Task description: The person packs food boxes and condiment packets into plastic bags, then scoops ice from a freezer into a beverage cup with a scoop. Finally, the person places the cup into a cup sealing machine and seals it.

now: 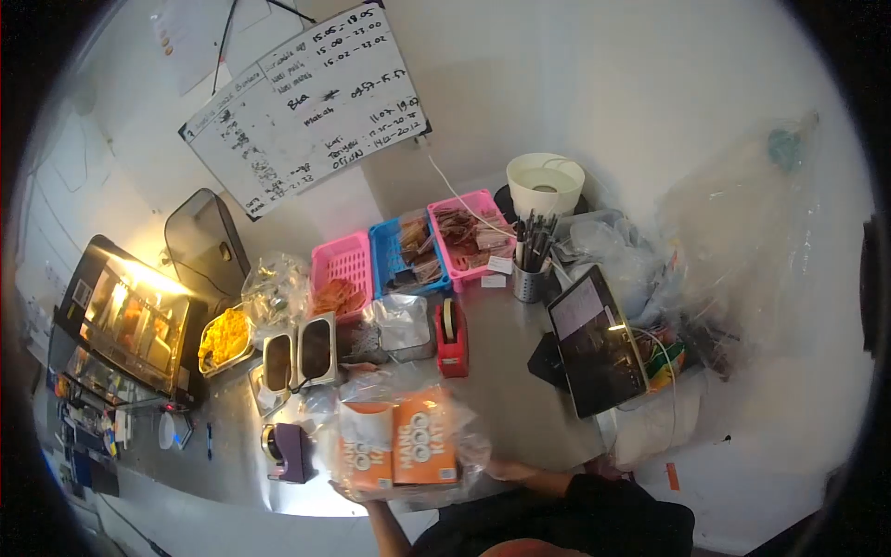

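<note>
A clear plastic bag [471,452] with two orange boxes [425,436] printed in white letters is near the counter's front edge, close to my body. A white paper [368,425] lies over the top of the left box. My left hand [351,494] supports the bag at its lower left corner, fingers partly hidden under the plastic. At the bag's right side, my right hand [501,468] grips the plastic, its fingertips hidden. Left of the bag stands a purple tape dispenser [290,453]; beyond it is a red tape dispenser [452,345].
Metal containers [316,349], a tray of yellow food [224,340], pink baskets [342,265] and a blue basket [405,251] line the back. A tablet [597,343] and a pen holder [531,281] stand right. A lit display case [125,320] is left.
</note>
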The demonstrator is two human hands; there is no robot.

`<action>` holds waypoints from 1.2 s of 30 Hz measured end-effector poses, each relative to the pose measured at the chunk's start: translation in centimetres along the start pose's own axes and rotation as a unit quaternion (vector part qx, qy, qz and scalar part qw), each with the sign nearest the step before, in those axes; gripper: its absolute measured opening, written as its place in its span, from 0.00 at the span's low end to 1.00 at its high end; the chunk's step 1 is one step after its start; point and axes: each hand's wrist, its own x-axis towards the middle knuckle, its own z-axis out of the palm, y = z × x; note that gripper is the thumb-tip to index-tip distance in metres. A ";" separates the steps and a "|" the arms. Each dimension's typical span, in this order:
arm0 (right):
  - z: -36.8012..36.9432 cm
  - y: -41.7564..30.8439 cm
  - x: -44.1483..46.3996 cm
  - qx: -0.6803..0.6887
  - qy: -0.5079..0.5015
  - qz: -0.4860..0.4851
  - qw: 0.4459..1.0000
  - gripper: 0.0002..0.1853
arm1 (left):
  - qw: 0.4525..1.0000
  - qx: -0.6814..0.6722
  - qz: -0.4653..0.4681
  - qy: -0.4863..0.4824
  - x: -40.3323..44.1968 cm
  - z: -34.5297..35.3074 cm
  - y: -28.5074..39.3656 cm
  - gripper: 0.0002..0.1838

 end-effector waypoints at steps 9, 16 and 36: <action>-9.0 -22.9 5.5 -0.259 0.550 -0.490 0.624 0.22 | 0.828 0.331 0.027 0.451 3.4 0.0 4.6 0.24; -15.7 -34.2 7.4 -0.522 0.559 -0.500 0.406 0.11 | 0.669 0.721 0.082 0.162 8.7 12.5 5.8 0.28; 19.8 -23.0 7.1 -0.305 -0.189 -0.374 0.855 0.04 | 0.660 0.738 -0.111 0.089 7.3 12.2 11.2 0.11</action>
